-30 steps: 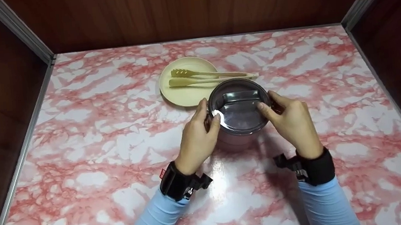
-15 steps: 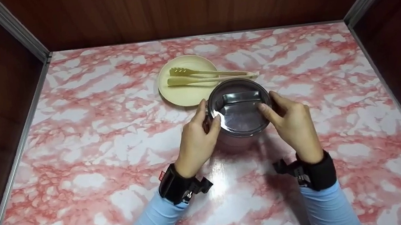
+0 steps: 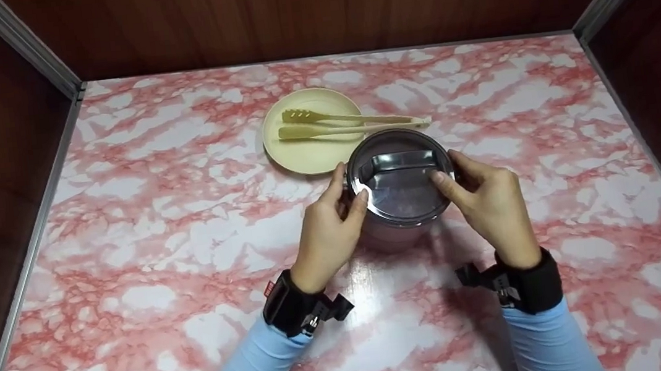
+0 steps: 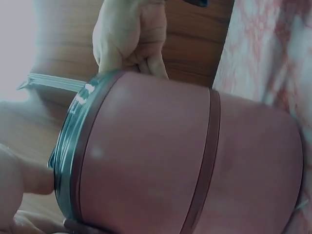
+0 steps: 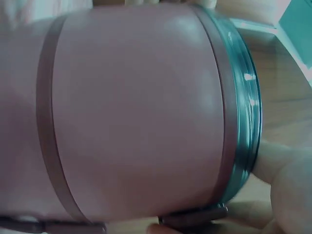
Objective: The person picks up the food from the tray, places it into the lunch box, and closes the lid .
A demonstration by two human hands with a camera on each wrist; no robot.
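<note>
A tall pink canister [image 4: 151,151] with darker bands stands upright on the table, under a smoky see-through lid [image 3: 406,192] with a raised grip across it. My left hand [image 3: 329,235] holds the canister's left side, its thumb on the lid's rim. On the opposite side my right hand [image 3: 492,210] holds it too, thumb on the lid beside the raised grip. Most of the fingers are hidden behind the canister in the head view. Dark clasp-like parts [image 5: 192,216] show along the canister's side in the right wrist view, close to the right fingers.
Behind the canister lies a pale yellow plate [image 3: 302,156]. Tongs [image 3: 348,126] with one slotted end rest on it, their handle end reaching right past the rim. The red-and-white marbled table [image 3: 144,244] has brown wood-look walls [image 3: 310,7] at the back and sides.
</note>
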